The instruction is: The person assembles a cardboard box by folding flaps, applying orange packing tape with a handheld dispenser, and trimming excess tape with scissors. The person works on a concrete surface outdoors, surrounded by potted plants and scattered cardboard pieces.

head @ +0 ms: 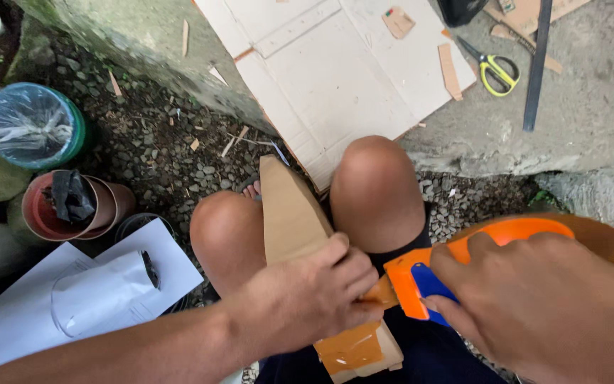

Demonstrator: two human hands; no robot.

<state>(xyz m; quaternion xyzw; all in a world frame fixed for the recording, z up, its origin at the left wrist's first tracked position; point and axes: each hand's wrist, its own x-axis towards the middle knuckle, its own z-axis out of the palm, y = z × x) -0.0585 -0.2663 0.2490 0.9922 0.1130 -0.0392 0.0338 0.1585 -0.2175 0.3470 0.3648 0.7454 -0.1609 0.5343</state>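
My left hand (314, 291) grips a long, pointed piece of brown cardboard (289, 210) that lies between my bare knees, its tip pointing away from me. Brown packing tape (349, 348) covers the near end of the cardboard. My right hand (541, 299) holds an orange tape dispenser (463, 249) with a blue part (431, 284), pressed against the cardboard beside my left fingers. A brown tape roll (609, 242) sits in the dispenser behind my right hand.
A large flat white cardboard sheet (342, 71) lies ahead on the concrete, with yellow-handled scissors (497, 71) and a dark long ruler (536, 64) to its right. At left stand terracotta pots (72, 210), a plastic-covered green container (33, 124), a clear cup (104, 291) on white paper (168, 259).
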